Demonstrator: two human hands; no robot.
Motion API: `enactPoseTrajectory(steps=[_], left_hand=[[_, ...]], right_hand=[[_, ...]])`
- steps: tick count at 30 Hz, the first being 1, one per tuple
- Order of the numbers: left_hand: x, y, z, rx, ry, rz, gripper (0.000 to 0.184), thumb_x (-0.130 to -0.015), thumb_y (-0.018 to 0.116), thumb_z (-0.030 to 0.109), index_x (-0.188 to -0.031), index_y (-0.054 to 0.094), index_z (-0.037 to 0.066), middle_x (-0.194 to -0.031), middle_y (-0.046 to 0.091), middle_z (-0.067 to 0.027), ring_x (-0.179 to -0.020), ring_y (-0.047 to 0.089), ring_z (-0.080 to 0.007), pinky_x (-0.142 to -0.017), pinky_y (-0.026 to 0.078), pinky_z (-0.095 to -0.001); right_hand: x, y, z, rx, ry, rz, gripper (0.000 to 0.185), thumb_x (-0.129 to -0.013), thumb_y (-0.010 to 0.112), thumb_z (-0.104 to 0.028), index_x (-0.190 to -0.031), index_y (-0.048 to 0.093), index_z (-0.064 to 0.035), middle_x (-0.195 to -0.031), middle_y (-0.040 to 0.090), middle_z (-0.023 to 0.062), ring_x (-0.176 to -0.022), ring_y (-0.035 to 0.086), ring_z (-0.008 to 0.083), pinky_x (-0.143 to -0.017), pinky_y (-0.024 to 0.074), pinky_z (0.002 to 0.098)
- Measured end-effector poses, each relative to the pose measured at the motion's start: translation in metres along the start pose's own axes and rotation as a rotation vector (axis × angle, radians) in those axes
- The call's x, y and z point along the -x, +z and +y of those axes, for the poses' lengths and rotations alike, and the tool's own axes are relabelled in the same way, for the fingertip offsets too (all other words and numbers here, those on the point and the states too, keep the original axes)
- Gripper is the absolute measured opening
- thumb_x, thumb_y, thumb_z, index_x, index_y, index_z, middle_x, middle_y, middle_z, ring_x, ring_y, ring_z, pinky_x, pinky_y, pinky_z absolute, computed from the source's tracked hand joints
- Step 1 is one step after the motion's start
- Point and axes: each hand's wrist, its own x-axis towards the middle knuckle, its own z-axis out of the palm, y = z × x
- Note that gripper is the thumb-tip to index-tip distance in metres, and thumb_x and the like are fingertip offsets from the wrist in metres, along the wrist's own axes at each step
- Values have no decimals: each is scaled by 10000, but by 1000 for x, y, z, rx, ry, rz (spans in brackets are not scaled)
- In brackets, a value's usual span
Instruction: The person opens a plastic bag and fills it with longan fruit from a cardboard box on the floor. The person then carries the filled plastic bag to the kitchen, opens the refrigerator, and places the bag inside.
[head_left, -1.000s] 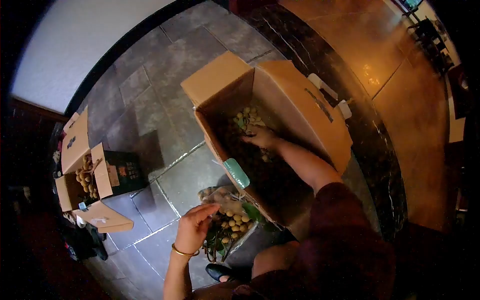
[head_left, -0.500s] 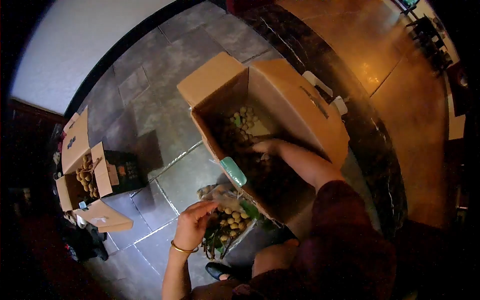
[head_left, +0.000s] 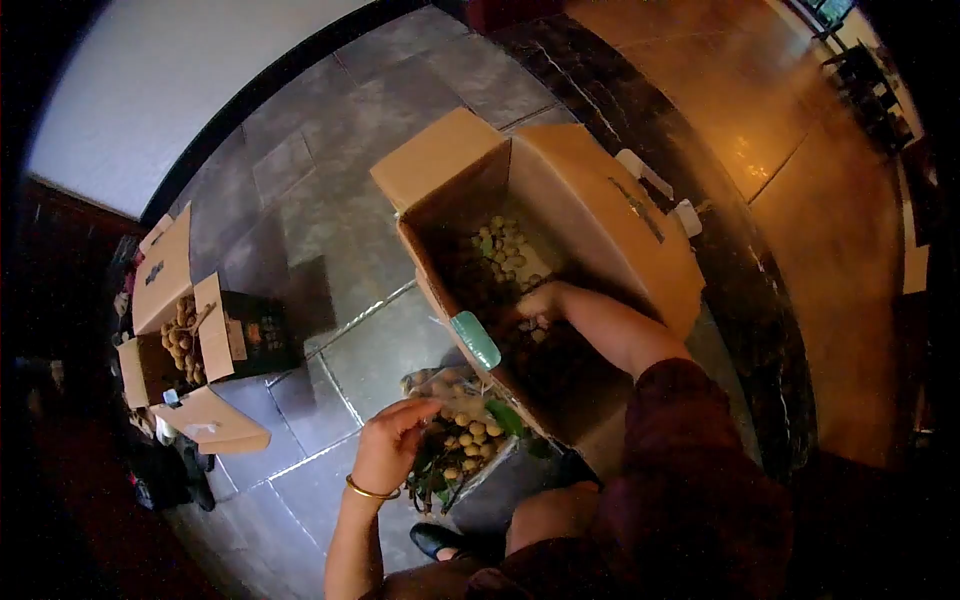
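A large open cardboard box [head_left: 600, 210] stands on the tiles, with clusters of round tan fruit [head_left: 505, 245] inside. My right hand [head_left: 540, 302] reaches down into it among the fruit; its fingertips are hidden in shadow. Beside the box, a clear plastic bag [head_left: 460, 395] holds more fruit [head_left: 475, 440] with green leaves and stems. My left hand [head_left: 393, 440], with a gold bangle on the wrist, pinches the bag's edge between thumb and fingers. Green tape [head_left: 475, 340] sticks to the box's near rim.
A smaller open box [head_left: 215, 325] with fruit [head_left: 182, 340] stands at the left, dark items [head_left: 170, 475] beside it. A dark marble strip [head_left: 700, 150] borders the brown floor [head_left: 850, 300] at the right. My shoe [head_left: 435, 540] is at the bottom.
My right hand has drawn back from the light fruit cluster and moved lower in the box, towards the darker middle. My left hand stays at the bag.
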Motion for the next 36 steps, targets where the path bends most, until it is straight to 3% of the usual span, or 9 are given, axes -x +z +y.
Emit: enactPoseTrajectory(steps=[4, 7, 9, 11, 15, 19, 23, 29, 36], left_hand=[[0, 3, -4, -37, 32, 15, 497, -696, 442, -172, -1084, 642, 67, -1082, 638, -142, -972, 621, -297, -848, 491, -320], [-1, 2, -2, -4, 31, 25, 498, -692, 437, -173, -1077, 645, 65, -1079, 638, -142, -958, 623, -295, -840, 492, -323], [-2, 2, -1, 0, 28, 29, 499, -689, 436, -173, -1076, 643, 63, -1076, 638, -142, -952, 623, -295, -834, 494, -325], [-3, 5, -3, -23, 43, 34, 501, -686, 435, -173, -1079, 640, 62, -1073, 638, -142, -946, 623, -297, -826, 496, -326], [-5, 2, 3, -6, 7, -13, 488, -690, 454, -166, -1082, 634, 63, -1069, 638, -140, -961, 617, -305, -823, 497, -329], [-3, 5, -5, -34, 63, 10, 469, -696, 480, -157, -1080, 632, 66, -1065, 637, -145, -972, 613, -312, -829, 495, -334], [-3, 5, -4, -23, 103, 25, 451, -707, 492, -148, -1082, 628, 62, -1075, 632, -154, -975, 612, -315, -841, 491, -334], [1, 3, -11, -12, 116, 79, 466, -711, 472, -133, -1096, 625, 80, -1099, 622, -143, -959, 603, -323, -847, 482, -346], [1, 6, -20, 101, 203, 106, 407, -708, 490, -122, -1039, 643, 57, -1013, 642, -151, -925, 602, -338, -827, 489, -359]], right_hand=[[-11, 2, 15, -219, 162, 66, 435, -895, 510, -219, -1324, 470, -162, -1159, 559, 89, -910, 563, 190, -740, 527, 369], [-47, -20, 78, 161, -21, 19, 496, -879, 548, -133, -1357, 419, -160, -1262, 478, 123, -972, 547, 220, -794, 532, 403], [-47, -15, 78, 172, -16, 62, 530, -844, 602, -163, -1344, 429, -143, -1284, 475, 123, -1027, 539, 238, -788, 531, 407], [-35, 7, 42, -143, 114, 187, 559, -810, 650, -218, -1321, 448, -119, -1260, 508, 110, -1064, 535, 250, -761, 533, 400], [-62, 1, 87, -226, -151, 149, 598, -824, 623, -92, -1357, 354, -126, -1299, 440, 134, -1123, 493, 272, -795, 539, 406], [-24, 9, 25, -568, 101, 296, 575, -801, 662, -127, -1312, 398, -138, -1265, 464, 119, -1111, 491, 255, -779, 545, 387], [73, 39, -87, -624, 6, 478, 437, -797, 671, -150, -1195, 492, -134, -1148, 546, 96, -1006, 553, 225, -760, 548, 377], [158, 76, -163, -581, -286, 463, 243, -822, 662, -177, -1028, 540, -133, -952, 609, 36, -854, 615, 171, -675, 540, 356], [184, 178, -270, -518, -106, 302, 297, -798, 694, -220, -1029, 536, -121, -924, 602, 56, -811, 609, 166, -620, 536, 332]])
